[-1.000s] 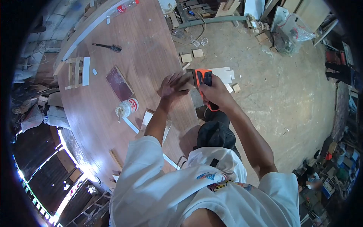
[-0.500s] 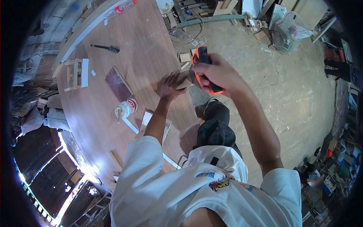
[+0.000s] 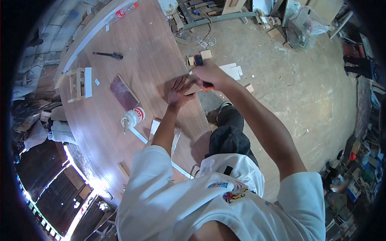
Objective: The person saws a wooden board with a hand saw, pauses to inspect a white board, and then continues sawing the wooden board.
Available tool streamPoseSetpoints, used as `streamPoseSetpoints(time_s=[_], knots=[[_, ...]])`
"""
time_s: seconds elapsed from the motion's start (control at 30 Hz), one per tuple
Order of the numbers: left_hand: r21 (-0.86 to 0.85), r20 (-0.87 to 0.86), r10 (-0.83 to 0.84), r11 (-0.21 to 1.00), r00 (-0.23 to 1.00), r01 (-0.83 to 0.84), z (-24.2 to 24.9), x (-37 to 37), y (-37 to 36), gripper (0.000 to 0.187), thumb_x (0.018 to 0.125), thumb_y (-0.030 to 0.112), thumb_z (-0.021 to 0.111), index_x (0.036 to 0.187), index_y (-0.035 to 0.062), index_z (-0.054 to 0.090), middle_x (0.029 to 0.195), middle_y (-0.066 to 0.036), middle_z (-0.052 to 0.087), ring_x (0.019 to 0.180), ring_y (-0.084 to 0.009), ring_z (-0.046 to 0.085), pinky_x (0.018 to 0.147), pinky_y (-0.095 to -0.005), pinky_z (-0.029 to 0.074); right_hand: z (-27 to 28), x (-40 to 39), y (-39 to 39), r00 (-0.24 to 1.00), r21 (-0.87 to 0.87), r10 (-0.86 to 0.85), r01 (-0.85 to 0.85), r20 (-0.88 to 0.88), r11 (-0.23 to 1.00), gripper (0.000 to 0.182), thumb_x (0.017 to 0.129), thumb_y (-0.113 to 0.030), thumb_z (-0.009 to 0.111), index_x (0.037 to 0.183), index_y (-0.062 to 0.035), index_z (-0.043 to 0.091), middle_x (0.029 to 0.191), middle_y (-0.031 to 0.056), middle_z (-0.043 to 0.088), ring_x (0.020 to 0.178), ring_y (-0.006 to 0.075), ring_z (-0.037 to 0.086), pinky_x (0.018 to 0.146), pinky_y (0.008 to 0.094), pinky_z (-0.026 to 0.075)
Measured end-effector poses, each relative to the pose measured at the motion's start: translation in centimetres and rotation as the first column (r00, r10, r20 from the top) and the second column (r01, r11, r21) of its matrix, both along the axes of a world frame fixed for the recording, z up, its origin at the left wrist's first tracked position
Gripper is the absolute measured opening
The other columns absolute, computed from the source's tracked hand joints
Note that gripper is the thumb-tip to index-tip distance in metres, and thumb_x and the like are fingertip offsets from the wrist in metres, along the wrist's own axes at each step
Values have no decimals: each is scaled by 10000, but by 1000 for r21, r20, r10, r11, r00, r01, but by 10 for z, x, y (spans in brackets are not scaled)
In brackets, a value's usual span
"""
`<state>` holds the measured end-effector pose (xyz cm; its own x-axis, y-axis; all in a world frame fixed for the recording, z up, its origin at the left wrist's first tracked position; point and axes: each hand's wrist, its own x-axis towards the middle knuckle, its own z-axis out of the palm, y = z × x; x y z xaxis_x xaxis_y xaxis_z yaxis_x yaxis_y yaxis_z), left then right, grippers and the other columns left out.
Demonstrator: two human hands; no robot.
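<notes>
My left hand (image 3: 179, 94) lies with fingers spread on the wooden table (image 3: 148, 44), close to its right edge. It presses on a small piece of wood (image 3: 196, 90), which is partly covered by the hand. My right hand (image 3: 211, 75) is closed round the orange-and-black handle of a handsaw (image 3: 198, 60), just right of the left hand at the table's edge. The saw's blade is hard to make out here. A white glue bottle (image 3: 134, 116) lies on the table to the left of my left forearm, with a flat brown board (image 3: 124, 92) above it.
On the table are a dark slim tool (image 3: 108, 54), a small wooden frame (image 3: 76, 84) and a plastic bottle with a red cap (image 3: 126, 11). White pieces (image 3: 232, 71) and wood scraps lie on the floor. A clear bag (image 3: 303, 30) stands farther back.
My right hand has moved left with the handsaw, closer to my left hand. White pieces on the floor, hidden before, now show. My left hand stays on the wood.
</notes>
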<state>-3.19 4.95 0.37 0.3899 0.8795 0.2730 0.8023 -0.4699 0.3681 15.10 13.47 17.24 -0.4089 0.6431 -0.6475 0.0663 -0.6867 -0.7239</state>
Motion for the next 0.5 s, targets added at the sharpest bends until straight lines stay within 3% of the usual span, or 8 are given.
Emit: streamPoseSetpoints(time_s=[0.3,0.4,0.5], knots=[[20,9,-20,1000,1000,20,-10,-4,0,633,677,464,715,1259,257,574,1369,-50,473,1269,-205,432,1069,-405,301,0,-6,19,997,-78,-81,82,17,994,99,783,-41,586,745,-9,501,596,49,488,447,143,470,391,301,401],[-19,-4,-36,999,999,36,-8,-5,0,640,681,465,714,1267,252,567,1372,-54,472,1277,-207,426,1070,-411,299,42,-3,20,990,-11,-124,124,-68,992,87,781,-33,575,744,-8,500,596,42,486,458,135,470,401,293,404],[28,-43,0,1000,999,1,-9,-2,-1,639,684,466,713,1268,253,566,1382,-60,463,1281,-210,426,1071,-420,294,93,11,25,988,-88,-91,81,-127,993,81,776,-19,566,753,-10,488,616,38,474,464,116,459,406,290,403]])
